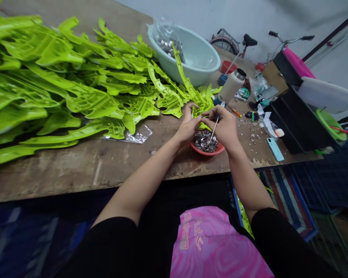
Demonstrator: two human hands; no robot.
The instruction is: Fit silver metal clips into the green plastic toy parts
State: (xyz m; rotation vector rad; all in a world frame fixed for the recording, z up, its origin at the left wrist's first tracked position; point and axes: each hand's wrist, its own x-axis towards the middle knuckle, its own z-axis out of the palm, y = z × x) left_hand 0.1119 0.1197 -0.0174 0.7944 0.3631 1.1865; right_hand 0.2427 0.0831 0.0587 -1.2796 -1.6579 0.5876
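My left hand (pixel 188 122) is closed on a lime-green plastic part (pixel 186 82), a long curved piece that stands up from my fingers beyond the bowl. My right hand (pixel 224 125) is closed beside it, thumb and fingertips pinched at the part's lower end. A thin tool with a metal shaft (pixel 214 130) and a dark blue end, like a small screwdriver, sticks out of the right hand and slants downward. Whatever sits between the right fingertips is too small to make out. Just below both hands is a red bowl (pixel 207 152) full of small metal clips (pixel 204 141).
A large heap of lime-green parts (pixel 55 77) covers the left of the wooden table (pixel 133 160). Behind stands a pale blue basin (pixel 201 58) with bagged metal pieces. To the right are a bottle (pixel 232 85), scattered metal bits, a phone (pixel 275 149) and black bins (pixel 295 119).
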